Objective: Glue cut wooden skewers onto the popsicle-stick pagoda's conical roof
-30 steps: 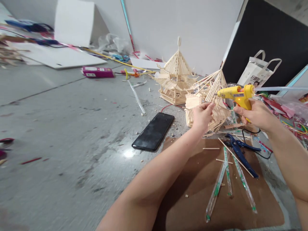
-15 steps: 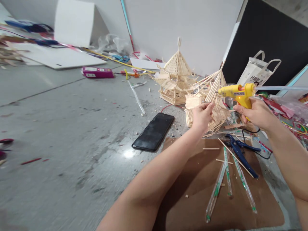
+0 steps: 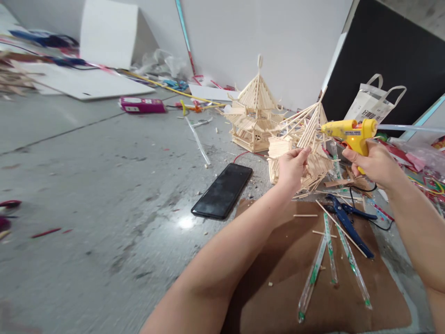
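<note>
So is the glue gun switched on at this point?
On, it seems: an orange light glows on the side of the yellow glue gun held in the right hand, nozzle toward the stick model.

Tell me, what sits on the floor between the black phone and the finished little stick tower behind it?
In the head view, between the phone and the finished stick tower, the grey floor carries only a thin red wire and small crumbs.

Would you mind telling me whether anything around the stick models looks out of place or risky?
The black phone lies face-up on the bare floor, beside the cardboard sheet, among stick scraps. Blue cutters and wrapped sticks lie scattered over the cardboard. The right hand grips a lit glue gun.
</note>
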`<move>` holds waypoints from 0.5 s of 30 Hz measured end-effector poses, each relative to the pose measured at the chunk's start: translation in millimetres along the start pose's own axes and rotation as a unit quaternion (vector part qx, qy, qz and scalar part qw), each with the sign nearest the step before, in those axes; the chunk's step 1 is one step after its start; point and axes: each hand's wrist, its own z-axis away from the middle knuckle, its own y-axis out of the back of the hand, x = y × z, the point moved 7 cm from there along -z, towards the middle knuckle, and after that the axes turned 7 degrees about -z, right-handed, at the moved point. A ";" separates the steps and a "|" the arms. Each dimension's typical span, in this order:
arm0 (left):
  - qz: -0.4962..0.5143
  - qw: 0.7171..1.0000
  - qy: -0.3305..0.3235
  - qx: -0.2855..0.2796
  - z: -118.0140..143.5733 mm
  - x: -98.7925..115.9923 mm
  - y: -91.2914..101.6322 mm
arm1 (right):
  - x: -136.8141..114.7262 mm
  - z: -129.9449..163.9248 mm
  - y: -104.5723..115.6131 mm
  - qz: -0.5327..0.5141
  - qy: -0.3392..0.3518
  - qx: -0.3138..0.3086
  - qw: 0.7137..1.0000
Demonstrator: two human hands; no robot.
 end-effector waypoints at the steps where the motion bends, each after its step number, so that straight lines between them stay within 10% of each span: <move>1: -0.001 1.000 0.001 0.000 0.4 0.3 -0.2 | 0.2 -0.1 -0.1 -0.003 0.003 0.000 1.000; 15: -0.007 1.000 -0.001 -0.001 -2.7 -0.7 -1.3 | 10.0 -3.5 -4.2 -0.028 0.014 -0.003 1.000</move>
